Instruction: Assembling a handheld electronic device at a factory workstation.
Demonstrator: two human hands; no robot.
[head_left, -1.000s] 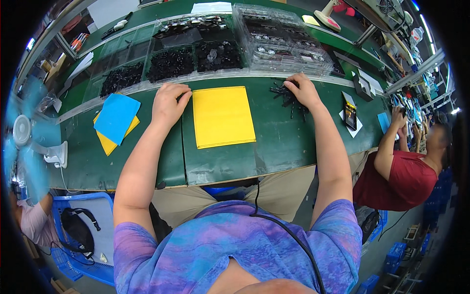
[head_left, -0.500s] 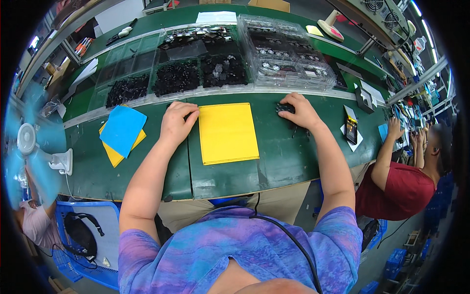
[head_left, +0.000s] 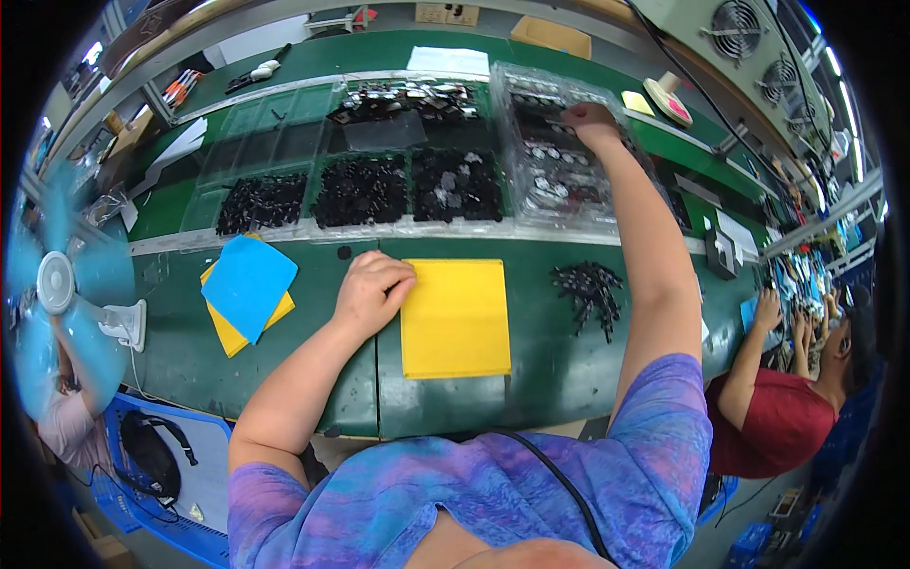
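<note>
My left hand (head_left: 374, 294) rests on the green table with its fingers curled, touching the upper left corner of a yellow square sheet (head_left: 455, 319). Anything inside its fingers is hidden. My right hand (head_left: 593, 125) is stretched far forward over the stacked clear plastic trays (head_left: 507, 123), which hold small dark and silvery parts. Its fingers are bent together and point down at a tray; what they hold, if anything, cannot be made out. Right of the yellow sheet, below my right forearm, lies a loose pile of small black parts (head_left: 590, 292).
Left of my left hand, a blue square sheet (head_left: 251, 284) overlaps another yellow one (head_left: 227, 327). Clear bins of black parts (head_left: 360, 190) line the far side. A fan (head_left: 57, 283) stands far left. A person in a dark red shirt (head_left: 782, 412) works at right.
My right hand has left the black pile and reached forward to the clear trays, uncovering the pile. My left hand stays by the yellow sheet. The whole view has shifted.
</note>
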